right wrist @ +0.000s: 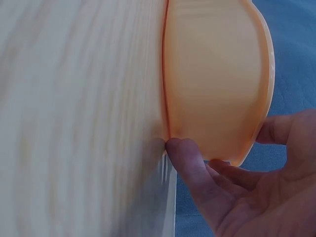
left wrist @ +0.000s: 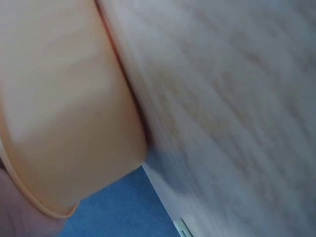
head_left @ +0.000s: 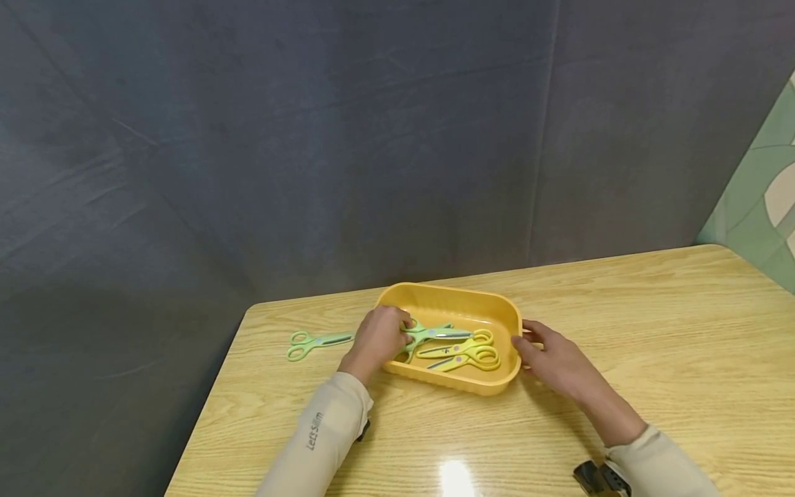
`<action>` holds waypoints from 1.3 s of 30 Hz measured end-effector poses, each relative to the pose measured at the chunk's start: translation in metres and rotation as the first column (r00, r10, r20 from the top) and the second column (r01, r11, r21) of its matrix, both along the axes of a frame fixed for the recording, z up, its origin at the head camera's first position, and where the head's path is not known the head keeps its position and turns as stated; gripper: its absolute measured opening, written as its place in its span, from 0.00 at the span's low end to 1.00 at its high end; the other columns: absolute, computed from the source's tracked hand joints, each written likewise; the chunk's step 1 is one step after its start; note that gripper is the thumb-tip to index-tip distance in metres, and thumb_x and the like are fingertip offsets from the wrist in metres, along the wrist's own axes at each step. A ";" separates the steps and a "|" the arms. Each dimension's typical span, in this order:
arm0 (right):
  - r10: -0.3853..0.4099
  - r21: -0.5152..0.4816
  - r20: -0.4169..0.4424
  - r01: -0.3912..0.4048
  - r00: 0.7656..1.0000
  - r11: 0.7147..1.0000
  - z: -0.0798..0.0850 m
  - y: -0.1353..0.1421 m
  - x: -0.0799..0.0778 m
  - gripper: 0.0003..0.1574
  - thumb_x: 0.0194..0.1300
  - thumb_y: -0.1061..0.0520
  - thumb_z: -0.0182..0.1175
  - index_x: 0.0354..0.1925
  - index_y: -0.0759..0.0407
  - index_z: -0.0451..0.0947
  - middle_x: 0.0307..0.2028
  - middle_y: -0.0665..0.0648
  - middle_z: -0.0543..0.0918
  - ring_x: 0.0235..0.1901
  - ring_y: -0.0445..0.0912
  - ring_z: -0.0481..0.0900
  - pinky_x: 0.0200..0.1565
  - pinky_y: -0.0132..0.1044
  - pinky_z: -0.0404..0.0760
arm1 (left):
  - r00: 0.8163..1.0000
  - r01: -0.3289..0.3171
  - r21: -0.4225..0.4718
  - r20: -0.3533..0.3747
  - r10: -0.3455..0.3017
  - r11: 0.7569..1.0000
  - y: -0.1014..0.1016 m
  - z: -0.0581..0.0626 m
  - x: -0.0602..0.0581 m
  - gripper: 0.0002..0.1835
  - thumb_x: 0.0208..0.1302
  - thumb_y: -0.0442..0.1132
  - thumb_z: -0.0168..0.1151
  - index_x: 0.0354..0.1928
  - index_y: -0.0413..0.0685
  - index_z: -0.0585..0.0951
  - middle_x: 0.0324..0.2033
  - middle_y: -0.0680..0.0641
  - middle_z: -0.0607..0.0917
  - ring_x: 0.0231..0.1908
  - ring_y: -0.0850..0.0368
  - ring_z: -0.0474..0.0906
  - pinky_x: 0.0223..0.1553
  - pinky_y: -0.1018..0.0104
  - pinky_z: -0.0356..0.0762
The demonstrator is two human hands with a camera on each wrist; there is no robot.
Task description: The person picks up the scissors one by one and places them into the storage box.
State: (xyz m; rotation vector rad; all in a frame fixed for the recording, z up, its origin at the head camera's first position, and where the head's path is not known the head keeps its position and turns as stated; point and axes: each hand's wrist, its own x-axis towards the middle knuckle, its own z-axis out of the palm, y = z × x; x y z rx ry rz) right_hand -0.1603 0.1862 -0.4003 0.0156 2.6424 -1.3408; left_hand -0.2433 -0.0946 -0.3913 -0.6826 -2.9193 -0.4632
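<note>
A yellow-orange tray (head_left: 456,379) rests on the table with green scissors (head_left: 437,334) and two pairs of yellow scissors (head_left: 475,353) in it. My left hand (head_left: 380,335) reaches over its left end, fingers curled at the green scissors' handles; the hand hides part of them. At the opposite end, my right hand (head_left: 553,359) grips the tray, with the thumb at the rim and fingers against the outer wall (right wrist: 212,79). The left wrist view shows the tray's outside wall (left wrist: 74,108) and only a little of the hand.
Another pair of green scissors (head_left: 317,342) lies on the wooden table (head_left: 652,331), left of the tray. A dark grey cloth (head_left: 385,138) hangs behind the table's far edge. A green patterned surface (head_left: 760,186) stands at the right.
</note>
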 end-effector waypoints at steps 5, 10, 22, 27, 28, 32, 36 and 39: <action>-0.003 0.004 -0.003 0.003 1.000 1.000 0.000 0.000 0.001 0.40 0.79 0.44 0.44 0.75 0.70 0.52 0.66 0.74 0.69 0.51 0.55 0.84 0.45 0.41 0.88 | 0.999 -0.053 -0.048 -0.012 0.052 0.997 0.004 -0.003 0.001 0.08 0.54 0.35 0.75 0.37 0.49 0.90 0.39 0.52 0.91 0.40 0.54 0.87 0.42 0.60 0.86; 0.000 0.014 -0.014 0.001 1.000 1.000 0.000 0.001 0.001 0.40 0.79 0.43 0.44 0.74 0.69 0.53 0.65 0.73 0.70 0.49 0.52 0.84 0.44 0.39 0.87 | 0.998 -0.054 -0.056 -0.025 0.052 0.997 0.005 -0.004 0.001 0.06 0.55 0.35 0.75 0.36 0.50 0.90 0.38 0.52 0.91 0.39 0.55 0.87 0.41 0.60 0.86; -0.004 0.012 -0.015 0.004 1.000 1.000 -0.001 0.000 0.001 0.40 0.79 0.44 0.44 0.74 0.70 0.53 0.65 0.74 0.70 0.50 0.53 0.84 0.44 0.40 0.87 | 0.999 -0.038 -0.009 0.035 0.038 0.999 0.004 -0.003 0.003 0.06 0.54 0.39 0.76 0.35 0.53 0.89 0.41 0.55 0.90 0.39 0.57 0.86 0.41 0.63 0.84; -0.003 0.009 -0.014 0.003 1.000 1.000 0.000 0.000 0.001 0.41 0.79 0.43 0.44 0.75 0.70 0.52 0.65 0.74 0.70 0.50 0.54 0.84 0.44 0.40 0.87 | 0.999 -0.016 -0.010 0.029 0.016 1.000 0.003 -0.002 0.003 0.07 0.54 0.40 0.76 0.37 0.54 0.90 0.42 0.55 0.90 0.40 0.58 0.86 0.40 0.64 0.84; -0.002 0.007 -0.015 0.002 1.000 1.000 0.000 0.001 0.001 0.41 0.79 0.43 0.44 0.75 0.70 0.52 0.65 0.74 0.70 0.50 0.54 0.84 0.44 0.40 0.87 | 1.000 -0.012 -0.008 0.028 0.013 1.000 0.003 -0.002 0.003 0.08 0.54 0.40 0.76 0.37 0.54 0.90 0.43 0.54 0.90 0.41 0.58 0.86 0.41 0.64 0.84; 0.007 0.001 -0.018 -0.007 1.000 1.000 0.000 0.001 0.001 0.41 0.79 0.43 0.44 0.74 0.70 0.52 0.65 0.74 0.70 0.49 0.54 0.84 0.43 0.39 0.87 | 1.000 -0.006 0.002 0.029 0.006 1.000 0.002 -0.002 0.002 0.09 0.54 0.40 0.76 0.39 0.53 0.90 0.45 0.54 0.90 0.40 0.59 0.86 0.41 0.64 0.84; 0.010 0.000 -0.020 -0.010 1.000 1.000 0.000 0.001 0.002 0.42 0.79 0.43 0.44 0.74 0.71 0.52 0.65 0.74 0.71 0.48 0.53 0.85 0.42 0.39 0.87 | 0.999 -0.001 0.013 0.037 0.000 1.000 0.002 -0.001 0.003 0.10 0.54 0.40 0.76 0.40 0.53 0.90 0.45 0.53 0.90 0.36 0.60 0.85 0.39 0.65 0.84; 0.009 -0.005 -0.019 -0.009 1.000 1.000 0.000 0.001 0.001 0.41 0.79 0.43 0.44 0.74 0.71 0.52 0.64 0.74 0.71 0.48 0.53 0.85 0.42 0.39 0.87 | 0.999 0.001 0.011 0.036 -0.002 1.000 0.001 -0.001 0.003 0.11 0.54 0.40 0.76 0.40 0.52 0.90 0.45 0.52 0.90 0.35 0.60 0.85 0.38 0.65 0.84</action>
